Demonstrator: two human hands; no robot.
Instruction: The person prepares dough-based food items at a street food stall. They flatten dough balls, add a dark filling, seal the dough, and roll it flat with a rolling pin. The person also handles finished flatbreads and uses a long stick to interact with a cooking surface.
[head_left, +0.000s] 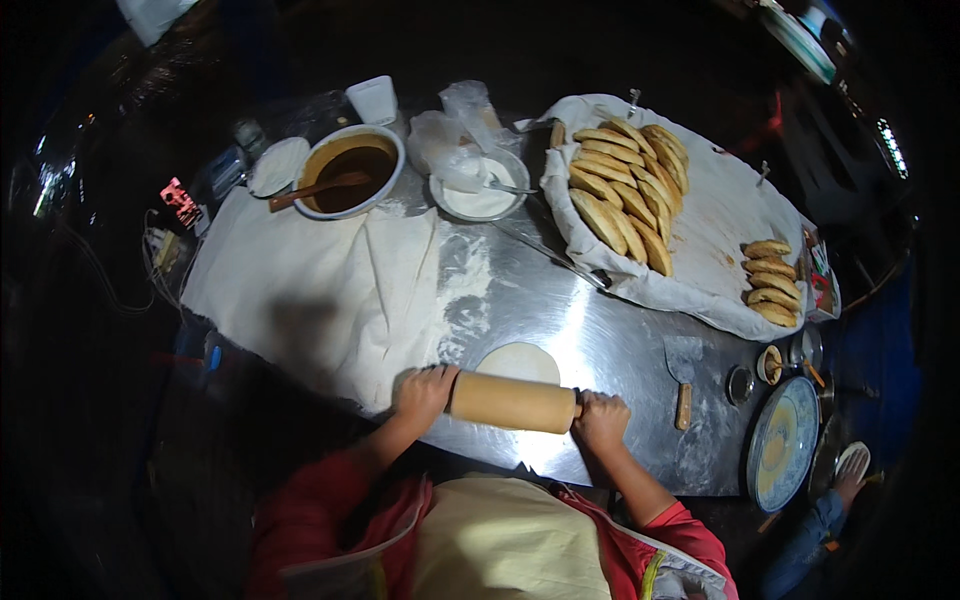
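Note:
My left hand (425, 395) and my right hand (602, 422) are closed around the two handles of a thick wooden rolling pin (514, 403). The pin lies across a round sheet of pale dough (519, 362) on the metal worktop (600, 322). Most of the dough's far side shows beyond the pin; its near part is largely hidden beneath. Flour (465, 289) is smeared on the metal beyond my left hand. Past my right hand lies a dough scraper (682, 382) with a wooden handle.
A white cloth (300, 262) covers the worktop's left. Behind stand a bowl of brown paste (382, 196) and a bowl of white powder (480, 202). Flatbreads (622, 180) fill part of a cloth-lined tray (720, 202). An enamel plate (795, 442) is at right, near another person's hand (850, 476).

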